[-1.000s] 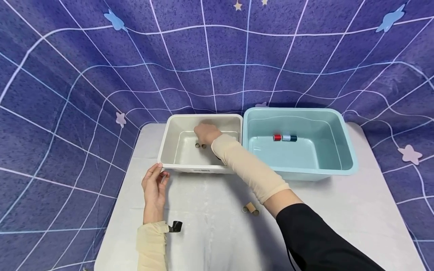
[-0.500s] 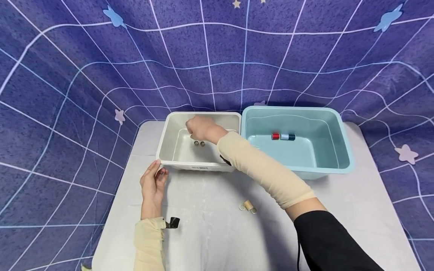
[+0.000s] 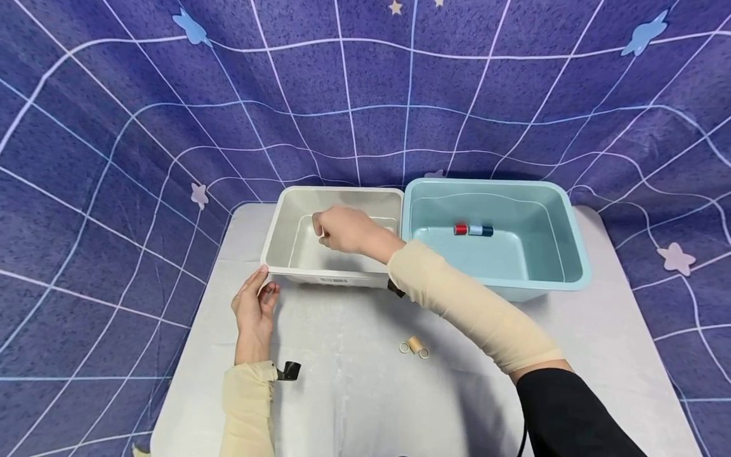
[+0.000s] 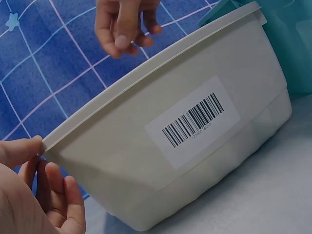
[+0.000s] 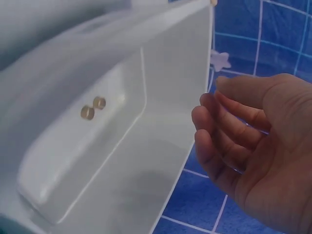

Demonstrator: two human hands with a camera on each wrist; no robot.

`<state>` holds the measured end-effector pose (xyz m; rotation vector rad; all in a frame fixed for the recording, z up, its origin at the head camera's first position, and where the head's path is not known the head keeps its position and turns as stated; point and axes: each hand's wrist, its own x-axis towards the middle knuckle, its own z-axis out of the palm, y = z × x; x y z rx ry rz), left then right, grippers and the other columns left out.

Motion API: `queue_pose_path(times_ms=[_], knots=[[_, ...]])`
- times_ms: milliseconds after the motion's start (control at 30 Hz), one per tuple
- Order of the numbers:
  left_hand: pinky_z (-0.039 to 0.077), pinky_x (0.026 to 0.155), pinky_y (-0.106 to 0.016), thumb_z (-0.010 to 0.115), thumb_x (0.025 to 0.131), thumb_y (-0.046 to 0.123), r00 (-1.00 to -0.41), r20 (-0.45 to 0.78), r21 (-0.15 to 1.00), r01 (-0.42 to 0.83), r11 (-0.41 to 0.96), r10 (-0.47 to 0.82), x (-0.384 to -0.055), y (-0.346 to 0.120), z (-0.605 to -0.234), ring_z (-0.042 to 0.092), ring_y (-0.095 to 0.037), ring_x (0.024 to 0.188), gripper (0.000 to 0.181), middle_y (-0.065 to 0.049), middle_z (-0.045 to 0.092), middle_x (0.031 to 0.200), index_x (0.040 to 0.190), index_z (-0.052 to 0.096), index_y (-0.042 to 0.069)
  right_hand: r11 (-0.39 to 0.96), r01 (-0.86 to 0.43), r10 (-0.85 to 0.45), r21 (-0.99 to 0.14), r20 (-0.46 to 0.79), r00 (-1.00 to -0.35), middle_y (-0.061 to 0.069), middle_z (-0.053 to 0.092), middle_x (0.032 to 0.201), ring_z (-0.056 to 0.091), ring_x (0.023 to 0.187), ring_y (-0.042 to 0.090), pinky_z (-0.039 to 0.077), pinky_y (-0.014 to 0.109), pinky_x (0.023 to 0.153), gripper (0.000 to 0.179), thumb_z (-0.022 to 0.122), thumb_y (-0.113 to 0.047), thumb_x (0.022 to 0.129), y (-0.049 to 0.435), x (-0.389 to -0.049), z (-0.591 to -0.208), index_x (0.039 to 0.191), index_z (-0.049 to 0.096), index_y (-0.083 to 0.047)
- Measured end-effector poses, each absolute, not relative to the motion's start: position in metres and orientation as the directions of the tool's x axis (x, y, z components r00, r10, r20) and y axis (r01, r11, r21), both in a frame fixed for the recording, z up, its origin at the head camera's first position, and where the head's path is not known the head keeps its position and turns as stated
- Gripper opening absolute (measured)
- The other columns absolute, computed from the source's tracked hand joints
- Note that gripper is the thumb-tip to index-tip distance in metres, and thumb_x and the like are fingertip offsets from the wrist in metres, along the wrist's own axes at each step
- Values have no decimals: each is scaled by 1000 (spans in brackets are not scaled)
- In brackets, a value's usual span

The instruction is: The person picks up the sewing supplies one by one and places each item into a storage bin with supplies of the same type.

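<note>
My left hand (image 3: 254, 314) pinches the front left corner of a white plastic bin (image 3: 365, 279), thumb on the rim and fingers beneath it. Above the bin's inside hangs my right hand (image 3: 348, 230), its fingers loosely bent with nothing between them, as the right wrist view also shows. Two small brownish rings, one (image 5: 87, 112) beside the other (image 5: 100, 103), lie on the bin floor in that view; the right hand hides them in the head view. In the left wrist view a barcode label (image 4: 193, 122) marks the bin's front wall.
A light blue bin (image 3: 497, 254) stands against the white one's right side, holding red (image 3: 460, 229), pale blue (image 3: 475, 230) and dark teal (image 3: 487, 231) thread spools. On the table, a tan cylinder (image 3: 414, 344) lies between two rings (image 3: 404, 347). A patterned curtain (image 3: 365, 95) hangs behind.
My right hand has risen from low in the white bin, its forearm swinging right, and now covers the two rings in the head view. My left hand keeps its hold on the corner.
</note>
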<state>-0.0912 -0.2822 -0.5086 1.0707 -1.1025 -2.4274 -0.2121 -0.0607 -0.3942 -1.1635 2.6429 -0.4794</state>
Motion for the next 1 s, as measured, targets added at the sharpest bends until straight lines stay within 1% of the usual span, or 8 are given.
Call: queue_pose_path(times_ms=[67, 167, 333, 500, 633, 800, 900, 1000], knots=[[62, 68, -22, 88, 85, 11, -687, -517, 739, -56, -672, -511, -92, -282, -509, 59, -13, 64, 10, 2, 71, 80, 87, 78, 10, 624, -674, -749, -395, -55, -661, -2, 72, 96, 66, 92, 17, 61, 40, 70, 5, 69, -18, 100, -58, -206, -395, 105, 68, -17], [62, 67, -22, 88, 85, 11, -684, -518, 740, -57, -670, -514, -92, -281, -509, 59, -12, 62, 10, 2, 71, 78, 85, 78, 10, 606, -681, -759, -411, -44, -649, -4, 73, 96, 67, 92, 16, 61, 38, 74, 7, 68, -19, 101, -54, -196, -396, 107, 69, -17], [62, 66, -22, 88, 85, 10, -683, -521, 738, -60, -672, -512, -93, -281, -509, 59, -12, 60, 11, 2, 71, 76, 81, 78, 10, 595, -661, -762, -458, -59, -645, -4, 76, 103, 70, 97, 14, 62, 38, 80, 12, 69, -20, 101, -50, -180, -400, 113, 69, -16], [62, 66, -21, 87, 85, 9, -682, -525, 733, -57, -678, -510, -92, -282, -508, 59, -12, 60, 11, 1, 71, 78, 80, 78, 9, 595, -643, -763, -482, -88, -640, -6, 76, 107, 69, 96, 12, 62, 35, 78, 12, 70, -22, 101, -46, -163, -409, 113, 69, -19], [62, 66, -21, 87, 86, 10, -684, -518, 740, -58, -670, -514, -92, -282, -508, 59, -11, 61, 10, 1, 71, 80, 82, 78, 10, 572, -654, -779, -495, -78, -622, -9, 75, 104, 67, 92, 9, 60, 31, 76, 11, 70, -23, 101, -44, -151, -418, 111, 69, -20], [62, 67, -20, 82, 91, 14, -713, -510, 744, -84, -663, -482, -91, -280, -508, 60, -11, 63, 8, 3, 68, 82, 90, 74, 12, 544, -659, -795, -519, -69, -603, -12, 73, 100, 65, 89, 6, 58, 27, 74, 11, 72, -26, 101, -41, -138, -429, 111, 70, -21], [62, 67, -20, 80, 94, 15, -732, -501, 743, -92, -663, -461, -90, -280, -509, 61, -10, 64, 9, 4, 67, 83, 94, 71, 13, 539, -651, -798, -535, -76, -598, -12, 72, 98, 65, 88, 5, 57, 26, 73, 10, 72, -24, 101, -38, -131, -435, 110, 71, -21], [63, 67, -20, 80, 94, 15, -734, -504, 737, -91, -669, -456, -90, -279, -509, 61, -10, 63, 9, 4, 68, 83, 95, 71, 13, 534, -646, -798, -545, -72, -598, -13, 72, 97, 65, 87, 4, 56, 25, 71, 8, 71, -22, 101, -35, -123, -440, 109, 71, -21]])
